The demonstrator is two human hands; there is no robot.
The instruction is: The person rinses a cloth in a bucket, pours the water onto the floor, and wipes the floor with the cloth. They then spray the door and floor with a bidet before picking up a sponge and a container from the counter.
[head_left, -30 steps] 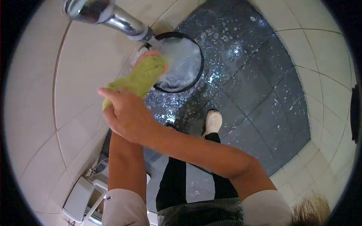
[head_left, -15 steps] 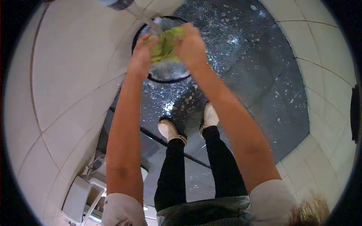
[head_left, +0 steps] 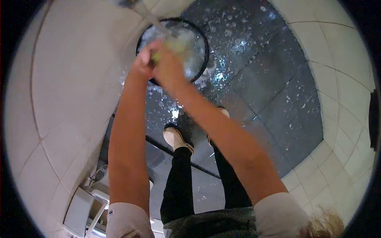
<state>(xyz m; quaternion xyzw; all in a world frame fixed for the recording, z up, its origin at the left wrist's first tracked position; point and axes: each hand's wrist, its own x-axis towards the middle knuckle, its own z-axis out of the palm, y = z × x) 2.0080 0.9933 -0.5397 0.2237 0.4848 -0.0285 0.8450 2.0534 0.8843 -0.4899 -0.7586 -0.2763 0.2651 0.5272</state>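
A yellow-green cloth [head_left: 178, 47], blurred by motion, is bunched between my two hands over a round, black-rimmed bucket [head_left: 206, 49] of foamy water. My left hand [head_left: 145, 60] is closed at the near left side of the bucket, with a bit of the cloth showing beside its fingers. Right against it, my right hand [head_left: 168, 70] is closed round the cloth too; its fingers are smeared. From a spout [head_left: 126, 2] at the top edge, a stream of water [head_left: 152, 18] runs down onto the cloth and into the bucket.
Dark floor tiles [head_left: 270, 71] are wet, with suds scattered over them. Pale tiled walls [head_left: 75, 71] rise close on the left and on the right. My light shoes [head_left: 173, 137] stand just below the bucket. A white fixture with pipes [head_left: 81, 210] is at the lower left.
The cloth was spread between my separated hands; now it is gathered. My right hand has moved left and down to meet my left hand, uncovering the bucket's right rim.
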